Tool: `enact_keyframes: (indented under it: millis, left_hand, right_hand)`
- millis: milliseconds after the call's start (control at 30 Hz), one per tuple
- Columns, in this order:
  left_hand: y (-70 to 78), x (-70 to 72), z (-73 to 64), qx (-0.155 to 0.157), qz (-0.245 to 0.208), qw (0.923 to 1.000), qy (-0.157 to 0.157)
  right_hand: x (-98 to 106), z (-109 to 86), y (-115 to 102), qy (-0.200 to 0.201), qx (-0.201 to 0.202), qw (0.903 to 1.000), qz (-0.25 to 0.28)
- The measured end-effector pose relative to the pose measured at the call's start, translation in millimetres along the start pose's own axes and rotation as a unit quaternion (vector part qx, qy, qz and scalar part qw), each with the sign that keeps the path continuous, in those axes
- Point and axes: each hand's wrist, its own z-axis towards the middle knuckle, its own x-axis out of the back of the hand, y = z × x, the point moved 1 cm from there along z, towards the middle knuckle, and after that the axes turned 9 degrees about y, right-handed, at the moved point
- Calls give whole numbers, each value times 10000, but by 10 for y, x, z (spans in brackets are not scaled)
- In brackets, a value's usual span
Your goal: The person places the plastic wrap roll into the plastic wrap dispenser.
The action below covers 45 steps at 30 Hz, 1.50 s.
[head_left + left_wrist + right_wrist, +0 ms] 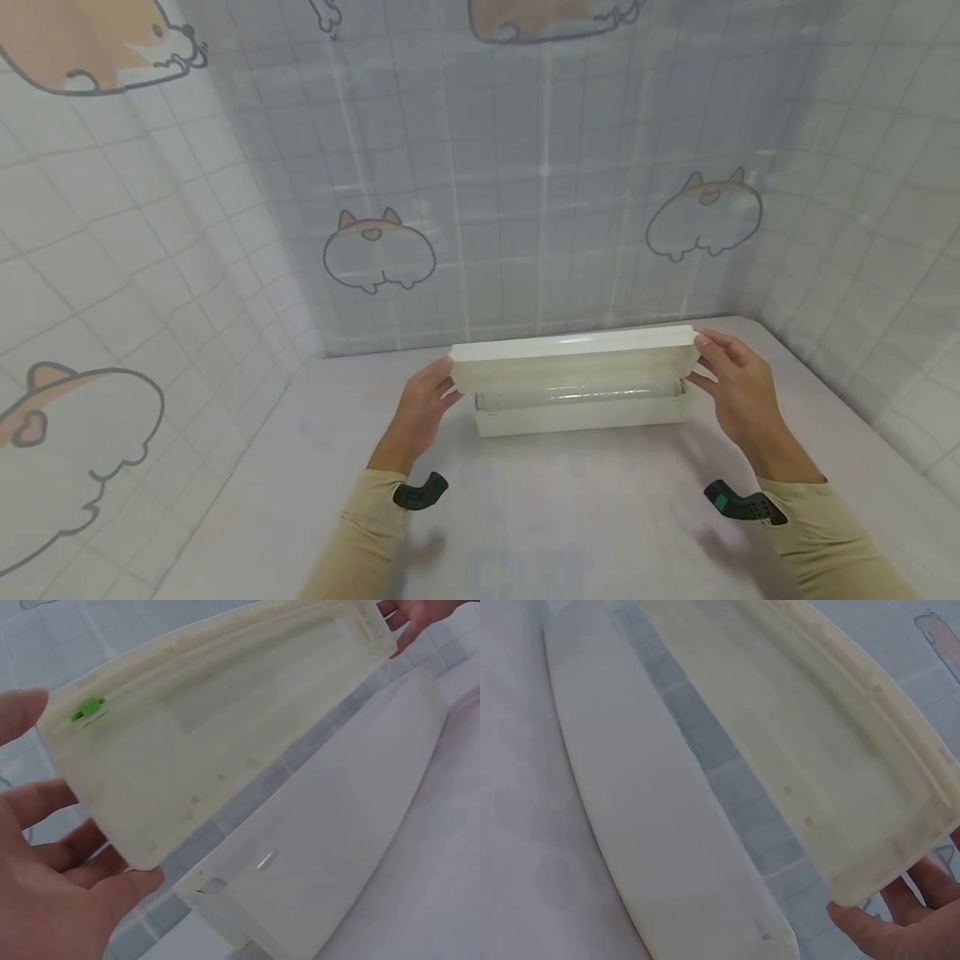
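Observation:
A long white plastic lid (573,364) hangs tilted above a matching long white box (585,418) on the table. My left hand (422,408) grips the lid's left end, thumb on top and fingers beneath. At the other end, my right hand (742,387) holds the lid between thumb and fingers. Inside the box lies a roll of clear film (581,394), partly hidden by the lid. The left wrist view shows the lid's yellowed inner side, with a small green piece (91,706) near the left end. In both wrist views a gap separates lid and box.
The box stands on a pale table (360,417) towards its back edge. Behind and at both sides hang grid-patterned curtains (525,167) with cartoon dog prints. Dark bands (422,492) sit at both wrists.

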Motion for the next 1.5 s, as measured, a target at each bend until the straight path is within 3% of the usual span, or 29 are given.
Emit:
enact_keyframes:
  millis: [200, 400, 533, 800, 967, 1133, 1300, 1500]
  left_hand:
    - [62, 13, 13, 168, 853, 9960, -224]
    - [141, -5, 16, 313, 1582, 9869, -72]
    - [151, -9, 14, 322, 1577, 9870, 17]
    - [117, 14, -19, 36, 1102, 9939, 62]
    - [110, 19, -59, -150, 914, 9957, -12]
    - [97, 26, -65, -329, 1254, 9914, -153]
    - [52, 34, -59, -517, 1542, 9863, -256]
    - [30, 28, -96, -660, 1840, 9806, -148]
  right_hand:
    - [13, 4, -15, -8, 125, 9998, 174]
    - [12, 7, -24, -45, 192, 9986, 487]
    - [14, 0, -2, -4, 188, 9987, 474]
    - [31, -45, 15, -155, 423, 9990, -34]
    - [38, -80, 12, -264, 508, 9984, -32]
    - [76, -100, 29, -357, 349, 9988, -23]
    - [125, -127, 56, -508, 546, 9971, -119]
    - [166, -154, 84, -505, 804, 9924, -778]
